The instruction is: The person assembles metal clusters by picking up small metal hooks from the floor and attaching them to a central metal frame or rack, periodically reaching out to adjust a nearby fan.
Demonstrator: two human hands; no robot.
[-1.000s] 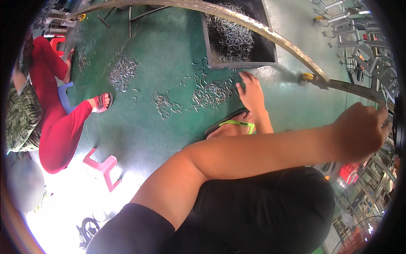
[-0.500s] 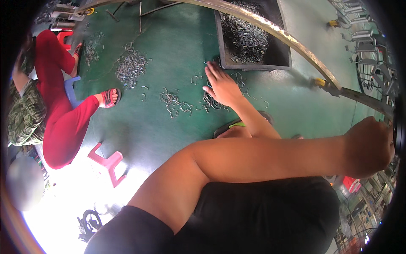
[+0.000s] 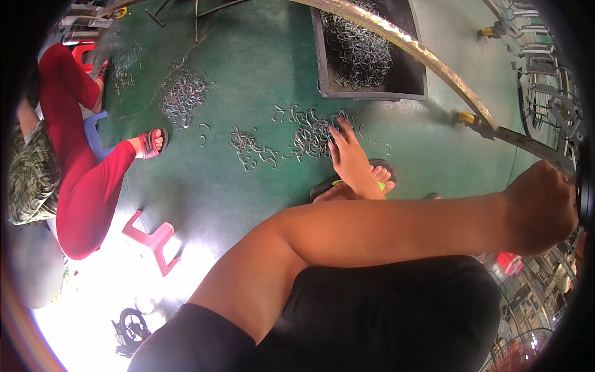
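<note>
My right hand (image 3: 351, 155) reaches down to the floor, palm down, fingers a little apart. Its fingertips are at the right side of a loose heap of small curved metal pieces (image 3: 312, 137), like hooks or clips. I see nothing held in it. Across the front of the view lies my left forearm, and my left hand (image 3: 539, 208) is closed in a fist at the right edge. Whatever that fist holds, if anything, is hidden. A smaller scatter of the same curved pieces (image 3: 246, 149) lies left of the heap.
Beyond the heap stands a black plastic crate (image 3: 320, 62) holding many curved pieces. A curved bar (image 3: 434, 65) crosses above it. Another person in red trousers (image 3: 93, 186) sits at left, near another pile (image 3: 185, 98). A pink stool (image 3: 155, 239) and my sandalled foot (image 3: 384, 175) are nearby.
My right hand has drawn back from near the crate toward me and to the right. More curved pieces now show where it was. My left fist has stayed in place.
</note>
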